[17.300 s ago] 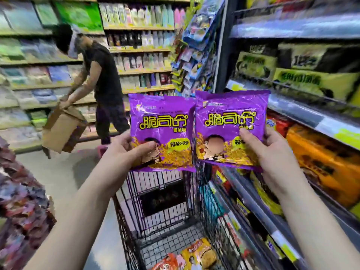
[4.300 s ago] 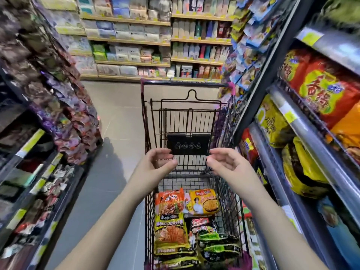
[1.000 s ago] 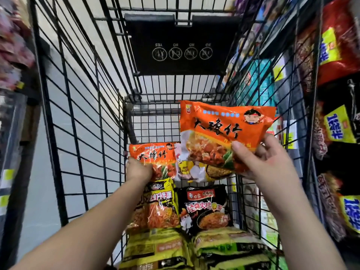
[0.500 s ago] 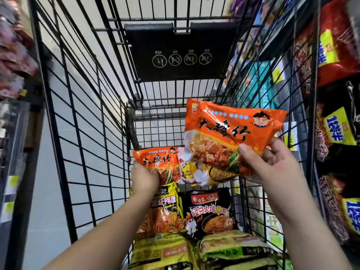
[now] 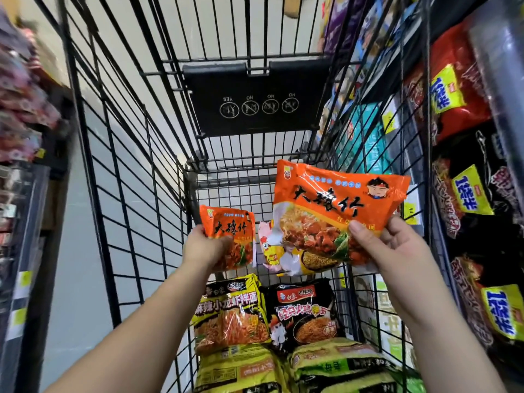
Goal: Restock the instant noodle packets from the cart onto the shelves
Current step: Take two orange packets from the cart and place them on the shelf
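Note:
I look down into a black wire cart [image 5: 127, 171]. My right hand [image 5: 388, 248] pinches the lower edge of a large orange noodle packet [image 5: 331, 205], held up above the cart's load. My left hand [image 5: 204, 248] grips a second orange noodle packet [image 5: 229, 231] of the same kind, lower and to the left, just above the packets in the cart. Under them lie a yellow-and-black packet [image 5: 229, 310], a black packet [image 5: 303, 313] and several yellow-green packs [image 5: 334, 361]. A pale yellow packet [image 5: 272, 251] shows between the two orange ones.
Shelves on the right [image 5: 476, 194] hold red and black noodle packs with yellow labels, close against the cart's side. A black sign panel [image 5: 255, 100] hangs on the cart's far end. A blurred rack of snack bags [image 5: 22, 89] stands on the left, grey floor beside it.
Both hands have risen with their orange packets. The left packet has come up off the pile in the cart; the right packet is held higher and a little further right.

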### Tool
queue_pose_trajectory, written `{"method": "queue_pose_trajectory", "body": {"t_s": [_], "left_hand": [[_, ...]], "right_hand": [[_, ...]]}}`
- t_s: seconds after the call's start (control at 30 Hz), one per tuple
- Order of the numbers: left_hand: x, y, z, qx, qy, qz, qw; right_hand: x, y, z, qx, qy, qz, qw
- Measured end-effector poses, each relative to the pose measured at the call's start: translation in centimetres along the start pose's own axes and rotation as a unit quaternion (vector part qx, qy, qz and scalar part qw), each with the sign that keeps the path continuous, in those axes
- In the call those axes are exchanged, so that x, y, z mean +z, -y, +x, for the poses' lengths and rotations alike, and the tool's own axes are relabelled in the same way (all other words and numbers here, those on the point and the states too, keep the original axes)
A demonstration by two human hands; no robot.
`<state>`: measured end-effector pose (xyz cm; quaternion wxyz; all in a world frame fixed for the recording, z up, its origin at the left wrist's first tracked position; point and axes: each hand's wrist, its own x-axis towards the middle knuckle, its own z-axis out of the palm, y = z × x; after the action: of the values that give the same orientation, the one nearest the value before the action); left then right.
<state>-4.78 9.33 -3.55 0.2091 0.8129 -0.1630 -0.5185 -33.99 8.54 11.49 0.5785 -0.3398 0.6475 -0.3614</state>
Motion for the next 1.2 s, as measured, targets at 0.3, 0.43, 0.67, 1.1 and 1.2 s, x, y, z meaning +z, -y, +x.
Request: {"method": "queue_pose_trajectory", "body": {"t_s": [0.3,0.43,0.67,1.1,1.2], "left_hand": [[-6.7,-10.3,-9.7,0.131,0.078,-0.04,0.988],[-11.4,-15.6,-15.1,0.21,0.119,-0.055,0.969],[-18.4,-22.4,-23.2,0.325,0.136,-0.11,0.93],[-27.3,-26.6,-35.8,0.455,0.156,-0.15,0.864],[-29.0,-27.1,-37.3,0.485,0.196,-0.143,0.84]], "right_hand": [[-0.3,5.9,-1.9,-0.012,0.02,0.034,0.999],[-0.6,10.4,-3.4,-0.053,0.025,0.046,0.997],[-0.5,19.0,-8.3,-0.14,0.043,0.068,0.987],[-0.8,30.0,-20.6,-0.289,0.041,0.088,0.952],[-0.7,30.7,-24.1,-0.321,0.008,0.102,0.941]]}}
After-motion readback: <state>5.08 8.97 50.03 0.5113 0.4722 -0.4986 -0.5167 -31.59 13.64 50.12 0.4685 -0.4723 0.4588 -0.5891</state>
